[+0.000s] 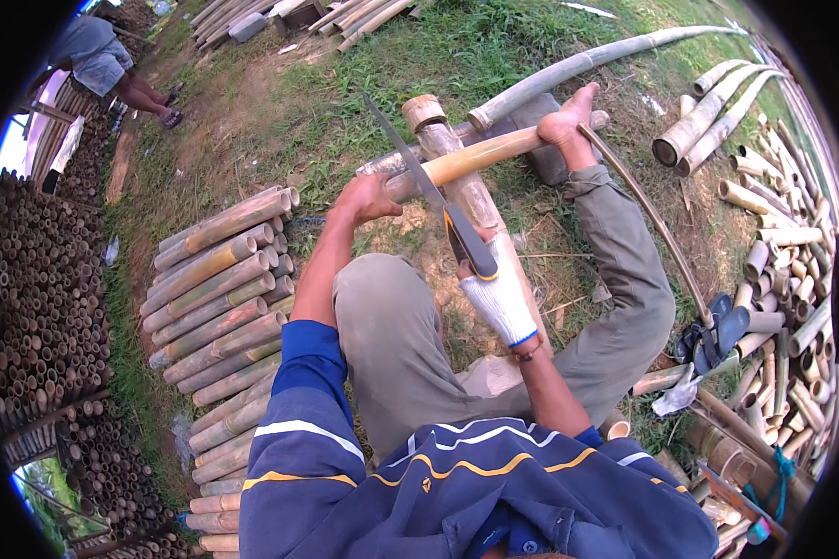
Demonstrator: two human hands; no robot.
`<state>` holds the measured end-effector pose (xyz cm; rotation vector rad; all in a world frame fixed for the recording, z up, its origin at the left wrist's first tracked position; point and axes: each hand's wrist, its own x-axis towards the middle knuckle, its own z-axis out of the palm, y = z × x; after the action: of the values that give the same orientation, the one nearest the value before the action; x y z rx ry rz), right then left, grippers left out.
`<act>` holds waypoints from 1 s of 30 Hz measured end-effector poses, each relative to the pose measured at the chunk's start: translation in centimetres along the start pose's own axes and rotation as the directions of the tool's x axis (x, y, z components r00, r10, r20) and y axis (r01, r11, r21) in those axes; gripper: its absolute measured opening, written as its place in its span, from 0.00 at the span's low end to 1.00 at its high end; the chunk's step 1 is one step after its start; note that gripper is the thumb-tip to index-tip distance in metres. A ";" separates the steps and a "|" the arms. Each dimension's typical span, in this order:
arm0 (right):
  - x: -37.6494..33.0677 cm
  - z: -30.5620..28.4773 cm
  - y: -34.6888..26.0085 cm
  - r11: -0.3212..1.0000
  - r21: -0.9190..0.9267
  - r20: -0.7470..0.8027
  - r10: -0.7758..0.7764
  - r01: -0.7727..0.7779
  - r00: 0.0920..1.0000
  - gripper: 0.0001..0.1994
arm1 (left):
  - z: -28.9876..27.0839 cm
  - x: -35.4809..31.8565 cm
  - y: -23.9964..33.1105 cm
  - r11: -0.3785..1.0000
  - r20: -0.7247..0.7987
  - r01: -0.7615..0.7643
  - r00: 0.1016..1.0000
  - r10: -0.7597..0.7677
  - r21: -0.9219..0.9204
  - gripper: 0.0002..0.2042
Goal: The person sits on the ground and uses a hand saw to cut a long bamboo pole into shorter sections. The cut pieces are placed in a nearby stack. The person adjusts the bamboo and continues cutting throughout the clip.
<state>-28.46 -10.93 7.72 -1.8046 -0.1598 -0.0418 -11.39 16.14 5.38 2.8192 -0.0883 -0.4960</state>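
My bare left hand (pixel 367 197) grips the left end of a yellowish bamboo pole (pixel 483 156). The pole lies across a thicker bamboo beam (pixel 471 200) that runs from between my legs away from me. In my right hand (pixel 499 291), which wears a white knitted glove, is a handsaw (pixel 466 238) with a black and orange handle. Its long blade slants up to the left and crosses the pole just right of my left hand; I cannot tell how deep it sits. My bare right foot (pixel 569 126) presses on the pole's right part.
Stacked bamboo pieces (pixel 219 298) lie at my left, with a tall bamboo pile (pixel 42 289) beyond. Cut pieces (pixel 792 261) heap at the right, near dark sandals (pixel 718 331). Long curved poles (pixel 606 61) rest ahead. Another person (pixel 107 65) stands far left.
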 end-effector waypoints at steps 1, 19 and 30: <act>-4.1 -1.6 1.2 0.999 0.011 0.018 0.049 -0.049 0.999 0.26 | -0.2 0.2 0.8 1.000 0.023 -0.013 1.000 0.013 -0.005 0.42; -8.3 -3.3 0.9 0.990 0.073 -0.012 0.121 -0.120 0.993 0.28 | 1.7 -0.4 1.2 0.994 -0.076 0.013 0.997 -0.005 0.111 0.35; 8.3 4.5 3.8 0.993 0.044 -0.116 -0.101 0.106 0.988 0.21 | 2.1 -0.3 3.0 0.990 -0.133 0.017 0.991 0.001 0.141 0.38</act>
<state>-19.98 -6.73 3.91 -1.7377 -0.1719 -0.2122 -12.40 12.76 4.35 2.9839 -0.0884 -0.3130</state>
